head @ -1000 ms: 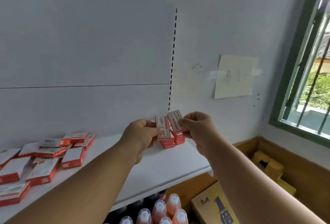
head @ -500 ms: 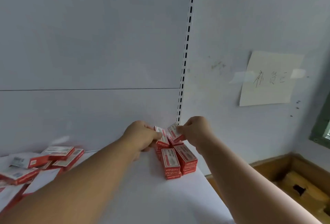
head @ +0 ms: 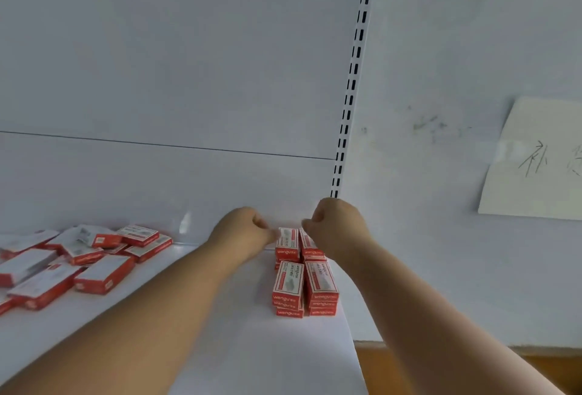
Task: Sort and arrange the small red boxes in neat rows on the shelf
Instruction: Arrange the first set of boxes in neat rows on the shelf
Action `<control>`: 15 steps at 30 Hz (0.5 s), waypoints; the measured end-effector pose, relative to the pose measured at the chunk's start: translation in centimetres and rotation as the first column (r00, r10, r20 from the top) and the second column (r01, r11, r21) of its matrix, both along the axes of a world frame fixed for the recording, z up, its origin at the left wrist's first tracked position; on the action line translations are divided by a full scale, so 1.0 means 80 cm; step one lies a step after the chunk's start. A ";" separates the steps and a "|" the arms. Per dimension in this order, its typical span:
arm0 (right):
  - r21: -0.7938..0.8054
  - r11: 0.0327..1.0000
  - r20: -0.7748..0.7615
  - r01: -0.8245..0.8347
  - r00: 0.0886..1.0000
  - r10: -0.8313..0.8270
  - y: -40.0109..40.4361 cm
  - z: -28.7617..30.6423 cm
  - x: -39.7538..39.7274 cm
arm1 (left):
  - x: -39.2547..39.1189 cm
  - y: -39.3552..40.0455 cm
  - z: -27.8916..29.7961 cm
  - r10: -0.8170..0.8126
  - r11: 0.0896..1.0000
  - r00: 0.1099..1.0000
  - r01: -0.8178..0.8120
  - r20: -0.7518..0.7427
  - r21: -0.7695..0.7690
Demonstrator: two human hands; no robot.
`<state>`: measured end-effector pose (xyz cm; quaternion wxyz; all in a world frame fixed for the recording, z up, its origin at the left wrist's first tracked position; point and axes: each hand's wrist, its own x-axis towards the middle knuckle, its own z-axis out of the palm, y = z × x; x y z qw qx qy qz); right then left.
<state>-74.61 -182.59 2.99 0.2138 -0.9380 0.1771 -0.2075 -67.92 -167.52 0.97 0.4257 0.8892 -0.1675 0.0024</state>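
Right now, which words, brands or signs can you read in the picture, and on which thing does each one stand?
"wengu": white brand word on the red front ends of the stacked boxes.
Handwritten characters on the paper note taped to the wall: cut by the frame edge, not readable.
Small print on the white tops of the stacked boxes: too small.
Labels on the loose boxes at left: blurred.

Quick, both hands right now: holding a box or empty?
Left hand: fingers curled, touching the rear-left box; grip cannot be told.
Right hand: fingers curled over the rear-right box; grip unclear.

White wall (head: pixel 441 48), slotted upright (head: pixel 352 86), handwritten paper note (head: pixel 535 161).
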 end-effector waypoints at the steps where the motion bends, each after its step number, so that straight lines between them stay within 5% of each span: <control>1: -0.001 1.000 0.020 -0.028 0.999 0.028 0.006 0.001 0.000 | -0.004 0.005 0.000 0.019 1.000 0.999 -0.020 0.037 0.019; 7: -0.028 0.979 0.057 -0.202 0.977 0.203 0.061 0.012 0.012 | -0.026 0.064 0.005 0.043 0.977 0.964 -0.095 0.262 0.189; 15: -0.067 0.934 -0.043 -0.351 0.936 0.348 0.199 0.009 0.049 | -0.014 0.205 -0.017 0.091 0.939 0.937 -0.194 0.338 0.284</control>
